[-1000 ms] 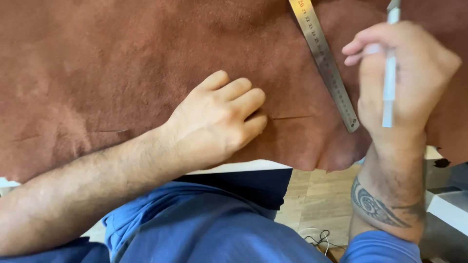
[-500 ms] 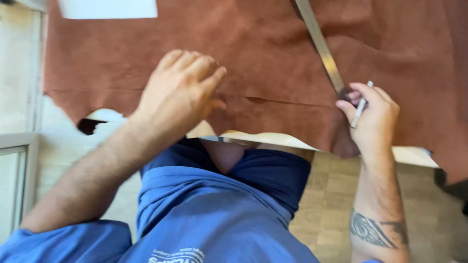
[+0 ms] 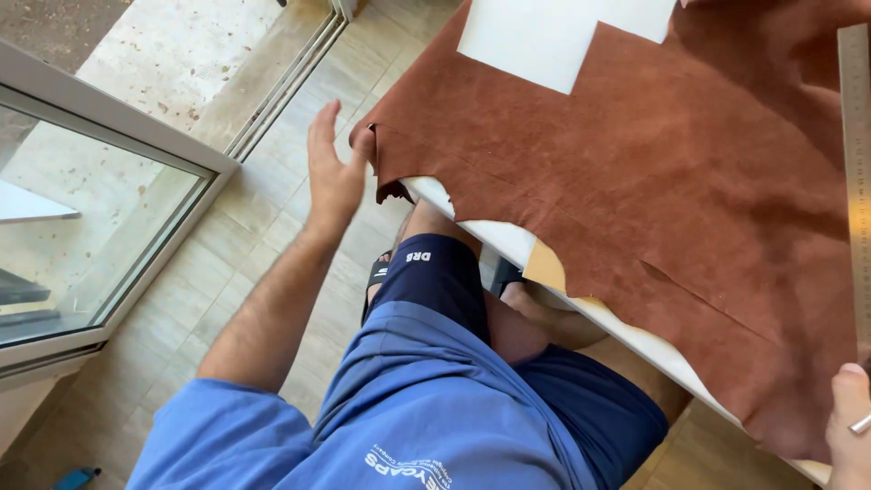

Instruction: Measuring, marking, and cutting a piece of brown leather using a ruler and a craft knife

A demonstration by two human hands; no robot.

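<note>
Brown suede-like leather [image 3: 635,181] meets the thumb of your left hand [image 3: 331,172] at its ragged left corner; that hand is flat, fingers spread, gripping nothing, out past the table edge over the floor. Your right hand [image 3: 851,422] shows only at the lower right corner, on the hide's near edge, with a thin silver pen [image 3: 860,424] against the thumb; whether it is closed on the pen you cannot tell from here.

0.5 s ago your left hand lay on the leather and your right held the pen beside the steel ruler [image 3: 856,172]; now the left has swung off to the corner and your view has turned left. The ruler lies on the hide at the right. A white sheet [image 3: 544,41] rests on its far part.

The hide overhangs a white table [image 3: 517,240]. Beige floor tiles [image 3: 263,209] run to a glazed sliding door [image 3: 91,227] at the left.
</note>
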